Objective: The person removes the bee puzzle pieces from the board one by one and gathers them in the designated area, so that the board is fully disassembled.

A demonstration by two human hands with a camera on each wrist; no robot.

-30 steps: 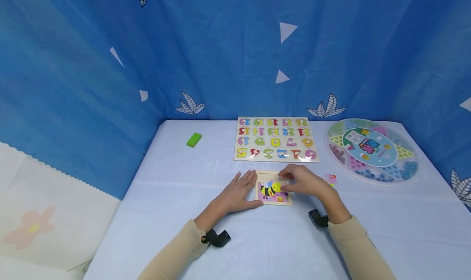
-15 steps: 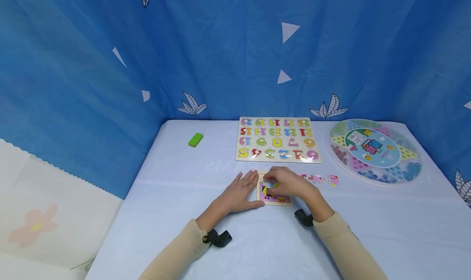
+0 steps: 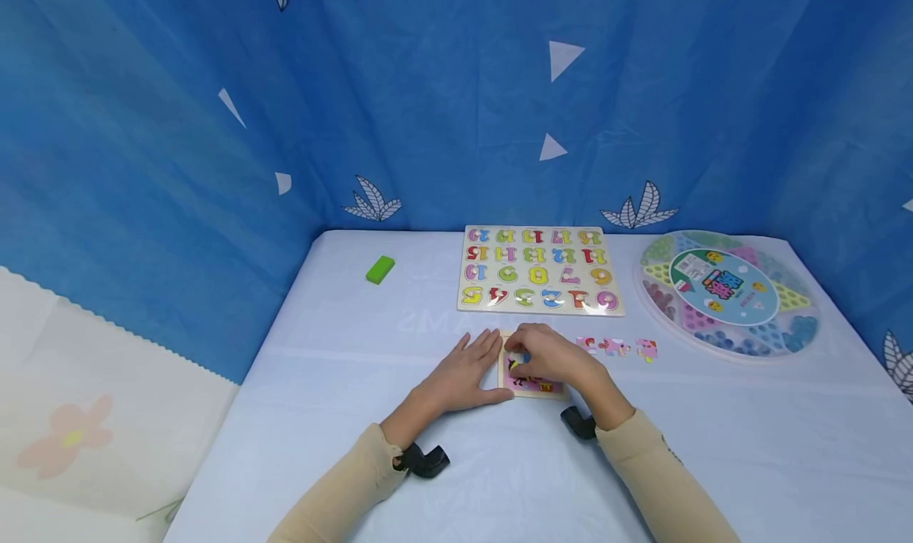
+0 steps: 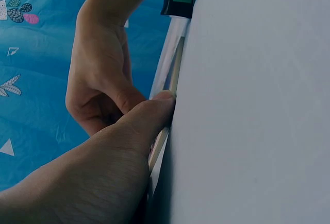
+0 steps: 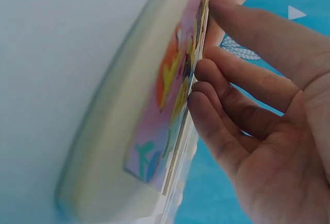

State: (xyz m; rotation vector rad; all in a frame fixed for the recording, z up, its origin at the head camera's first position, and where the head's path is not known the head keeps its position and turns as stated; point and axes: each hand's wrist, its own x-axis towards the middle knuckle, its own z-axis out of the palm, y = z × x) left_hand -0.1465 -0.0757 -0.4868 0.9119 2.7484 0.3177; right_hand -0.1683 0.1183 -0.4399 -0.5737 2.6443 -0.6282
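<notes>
A small wooden-framed jigsaw puzzle [image 3: 542,395] with a pink and yellow bee picture lies on the table. My left hand [image 3: 456,376] rests along its left side, fingers extended. In the left wrist view, the thumb [image 4: 164,96] is at the frame's edge. Above the picture is my right hand [image 3: 556,359], which covers the puzzle's upper right part. Seen from the right wrist, its bent fingertips [image 5: 198,103] touch the picture's surface [image 5: 147,126], thumb spread apart from them. No loose piece shows between them. Three pink puzzle pieces [image 3: 613,347] lie to the right of the frame.
Behind the puzzle lies a number board [image 3: 538,272]. A round, clear-lidded tray of coloured beads [image 3: 723,286] sits at the right. A green block [image 3: 380,269] lies at the back left. A blue printed curtain [image 3: 456,107] hangs behind the table.
My right hand has moved left across the bee picture, uncovering the loose puzzle pieces at the right. My left hand has stayed beside the frame.
</notes>
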